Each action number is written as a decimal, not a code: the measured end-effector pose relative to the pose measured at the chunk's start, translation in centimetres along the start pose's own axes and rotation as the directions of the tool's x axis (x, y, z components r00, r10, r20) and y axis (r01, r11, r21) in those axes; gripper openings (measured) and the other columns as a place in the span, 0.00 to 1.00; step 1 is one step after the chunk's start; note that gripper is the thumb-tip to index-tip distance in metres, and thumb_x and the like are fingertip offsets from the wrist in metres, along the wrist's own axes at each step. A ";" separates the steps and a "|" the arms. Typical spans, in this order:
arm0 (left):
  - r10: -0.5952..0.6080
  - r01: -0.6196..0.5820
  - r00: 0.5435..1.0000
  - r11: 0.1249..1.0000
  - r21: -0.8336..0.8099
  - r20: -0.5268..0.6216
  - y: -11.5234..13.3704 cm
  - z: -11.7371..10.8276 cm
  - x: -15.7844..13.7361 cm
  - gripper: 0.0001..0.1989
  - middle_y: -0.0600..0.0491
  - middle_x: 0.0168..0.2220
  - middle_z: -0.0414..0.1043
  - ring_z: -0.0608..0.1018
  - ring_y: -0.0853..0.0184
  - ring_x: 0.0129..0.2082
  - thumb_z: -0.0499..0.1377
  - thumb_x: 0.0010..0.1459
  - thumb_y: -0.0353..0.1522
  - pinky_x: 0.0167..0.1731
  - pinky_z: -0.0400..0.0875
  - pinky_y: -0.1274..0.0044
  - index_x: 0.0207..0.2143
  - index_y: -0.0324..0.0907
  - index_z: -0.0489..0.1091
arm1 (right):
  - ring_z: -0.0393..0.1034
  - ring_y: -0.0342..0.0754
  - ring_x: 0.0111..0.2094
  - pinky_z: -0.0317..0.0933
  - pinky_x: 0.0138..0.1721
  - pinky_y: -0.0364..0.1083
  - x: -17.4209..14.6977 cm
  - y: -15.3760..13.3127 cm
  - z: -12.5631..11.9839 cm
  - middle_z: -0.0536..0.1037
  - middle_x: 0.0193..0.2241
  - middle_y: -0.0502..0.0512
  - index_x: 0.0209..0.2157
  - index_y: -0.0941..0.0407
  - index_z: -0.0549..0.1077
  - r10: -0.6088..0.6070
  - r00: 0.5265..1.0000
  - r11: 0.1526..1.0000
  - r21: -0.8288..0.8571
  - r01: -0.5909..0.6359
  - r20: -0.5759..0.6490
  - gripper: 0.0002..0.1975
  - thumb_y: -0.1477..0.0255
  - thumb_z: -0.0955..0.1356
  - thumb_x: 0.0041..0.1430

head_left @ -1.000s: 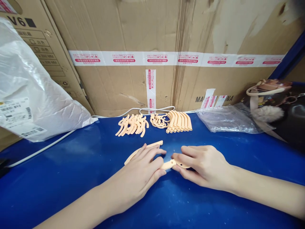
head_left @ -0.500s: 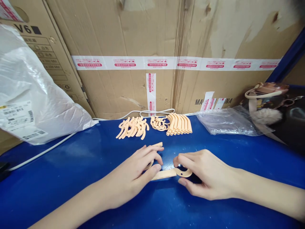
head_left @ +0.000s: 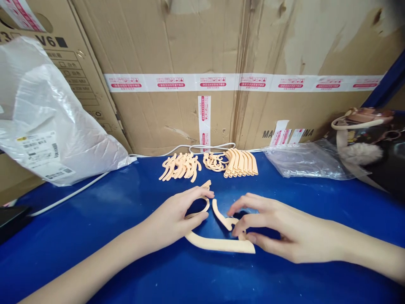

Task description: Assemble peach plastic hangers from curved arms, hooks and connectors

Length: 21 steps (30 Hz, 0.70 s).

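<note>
Left hand [head_left: 172, 217] fingers pinching a curved peach strip [head_left: 218, 245], right hand [head_left: 278, 230] fingers gripping small hooked piece [head_left: 223, 217], its end hidden.

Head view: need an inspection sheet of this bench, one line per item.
Surface: blue table top, a few pale specks, otherwise plain.
Job's things: peach curved plastic strips under both hands; two small piles of like parts and at the back edge.
Clutter: white plastic mailer bag at left; clear plastic bag at right; dark bag with fur pompom far right; black object at left edge.
Grippers: left hand pinches a curved strip; right hand pinches another strip's end.
Cables: white cable running along the back.
Surroundings: taped cardboard boxes behind the table.
</note>
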<state>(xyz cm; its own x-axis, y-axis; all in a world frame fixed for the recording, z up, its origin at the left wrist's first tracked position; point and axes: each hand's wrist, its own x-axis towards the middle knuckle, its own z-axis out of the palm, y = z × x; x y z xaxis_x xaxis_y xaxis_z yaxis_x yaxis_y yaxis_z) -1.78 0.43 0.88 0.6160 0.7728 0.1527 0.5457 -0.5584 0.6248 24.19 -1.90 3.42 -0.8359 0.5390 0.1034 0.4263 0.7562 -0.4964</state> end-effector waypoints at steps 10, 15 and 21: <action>0.028 -0.028 1.000 0.972 0.233 0.005 1.8 0.8 -0.3 0.12 0.51 0.54 0.68 0.67 0.61 0.58 0.50 0.66 0.35 0.54 0.64 0.69 0.51 0.47 0.63 | 0.67 0.47 0.41 0.61 0.46 0.45 0.1 -1.2 1.7 0.75 0.37 0.54 0.47 0.58 0.69 -0.052 0.998 0.996 -0.076 0.050 -0.019 0.17 0.78 0.67 0.55; 0.069 -0.080 0.995 0.981 0.175 0.070 2.5 0.4 -0.5 0.13 0.53 0.49 0.69 0.72 0.65 0.49 0.44 0.68 0.33 0.49 0.67 0.72 0.51 0.47 0.62 | 0.65 0.46 0.48 0.58 0.51 0.46 0.1 0.5 1.3 0.73 0.47 0.55 0.48 0.56 0.70 -0.125 0.992 0.981 -0.151 0.121 -0.019 0.18 0.83 0.62 0.57; 0.163 -0.163 0.980 0.987 -0.008 0.113 2.1 0.2 -0.6 0.23 0.57 0.54 0.65 0.69 0.70 0.54 0.45 0.63 0.21 0.55 0.62 0.76 0.55 0.52 0.59 | 0.66 0.47 0.38 0.61 0.39 0.46 0.0 2.6 1.4 0.72 0.39 0.56 0.40 0.55 0.72 -0.082 0.966 0.934 -0.357 -0.011 -0.244 0.11 0.79 0.60 0.63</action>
<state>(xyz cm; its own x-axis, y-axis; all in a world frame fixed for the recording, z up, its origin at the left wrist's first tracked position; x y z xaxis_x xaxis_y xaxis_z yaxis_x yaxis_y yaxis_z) -0.89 -1.32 1.93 0.7570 0.6322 0.1653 0.4332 -0.6749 0.5974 24.83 -0.49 0.94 -0.7584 0.5493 0.3508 0.5305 0.8329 -0.1574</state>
